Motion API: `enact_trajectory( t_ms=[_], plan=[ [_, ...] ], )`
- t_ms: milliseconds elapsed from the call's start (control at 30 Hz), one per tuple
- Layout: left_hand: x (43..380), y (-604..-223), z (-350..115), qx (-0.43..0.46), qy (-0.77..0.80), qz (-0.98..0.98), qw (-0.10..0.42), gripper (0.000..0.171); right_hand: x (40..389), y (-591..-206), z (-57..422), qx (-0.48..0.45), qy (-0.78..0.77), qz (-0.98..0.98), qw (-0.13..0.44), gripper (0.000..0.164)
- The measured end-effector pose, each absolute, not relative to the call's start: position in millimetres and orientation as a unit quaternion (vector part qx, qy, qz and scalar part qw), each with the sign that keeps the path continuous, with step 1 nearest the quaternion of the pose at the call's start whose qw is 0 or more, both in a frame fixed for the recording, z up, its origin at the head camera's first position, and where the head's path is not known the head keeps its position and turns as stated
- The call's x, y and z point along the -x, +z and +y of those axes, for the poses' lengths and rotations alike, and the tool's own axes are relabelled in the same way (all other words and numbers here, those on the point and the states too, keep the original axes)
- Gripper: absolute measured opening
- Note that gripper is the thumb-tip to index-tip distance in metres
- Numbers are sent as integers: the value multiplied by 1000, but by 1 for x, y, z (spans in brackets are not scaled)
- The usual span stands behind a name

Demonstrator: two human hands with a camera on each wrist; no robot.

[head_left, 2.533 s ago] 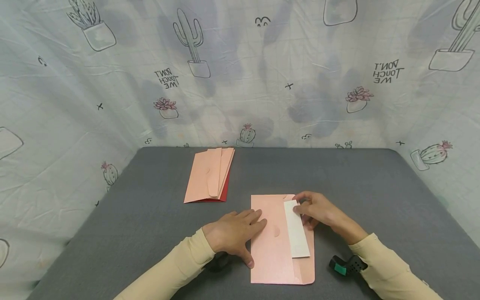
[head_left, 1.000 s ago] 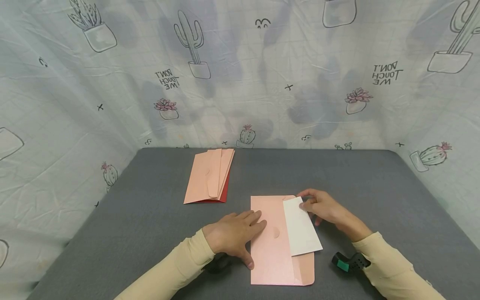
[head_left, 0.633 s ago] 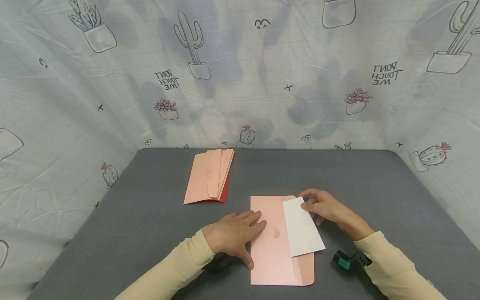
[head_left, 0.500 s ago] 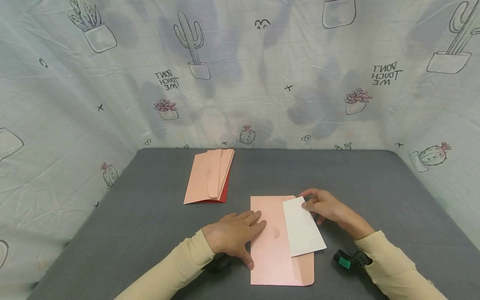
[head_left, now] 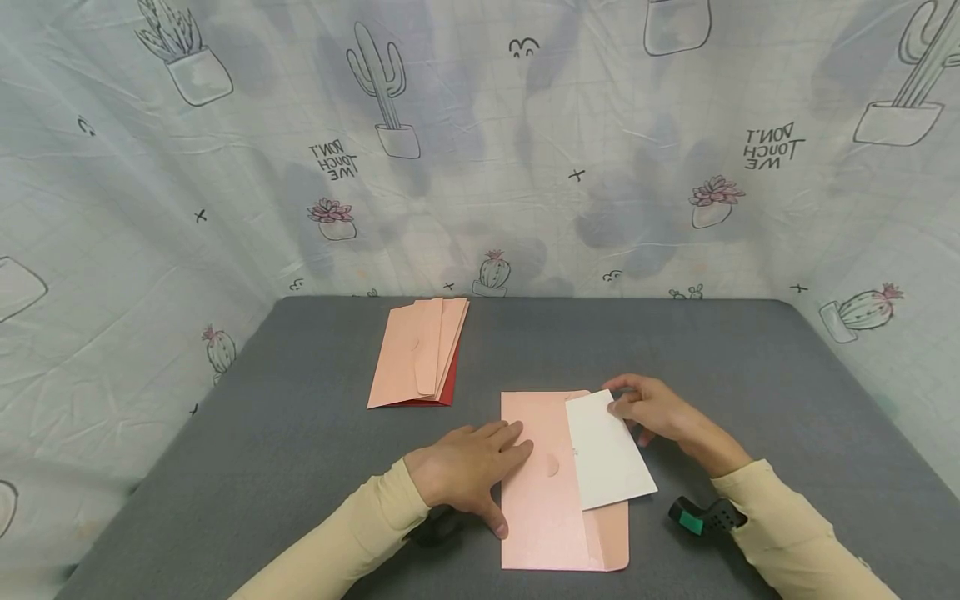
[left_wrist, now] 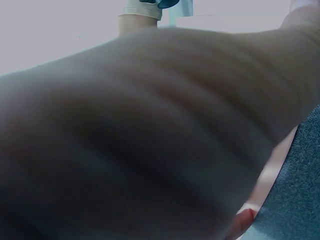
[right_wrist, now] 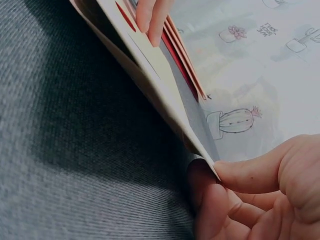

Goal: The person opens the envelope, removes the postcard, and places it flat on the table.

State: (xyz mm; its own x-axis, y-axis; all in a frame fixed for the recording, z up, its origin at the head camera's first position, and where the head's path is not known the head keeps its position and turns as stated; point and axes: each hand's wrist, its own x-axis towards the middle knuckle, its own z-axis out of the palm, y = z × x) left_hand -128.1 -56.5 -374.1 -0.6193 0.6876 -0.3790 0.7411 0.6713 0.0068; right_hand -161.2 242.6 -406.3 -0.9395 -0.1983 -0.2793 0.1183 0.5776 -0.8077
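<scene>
Head view — right fingers [head_left: 628, 382] pinch white paper [head_left: 611, 450].

Pink envelope [head_left: 543, 508] made of smooth paper, slight sheen seen; white sheet [head_left: 611, 454] at its 2 o'clock, matt paper. Tabletop [head_left: 750, 375] covered in rough matt weave.
</scene>
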Motion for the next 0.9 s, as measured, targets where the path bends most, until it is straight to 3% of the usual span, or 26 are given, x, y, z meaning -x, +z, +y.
enact_trajectory(
  t_ms=[900],
  plan=[
    [128,-375,-57,-398,-72,897,176,110,164,-408,248,13,-456,874,165,50]
  ],
)
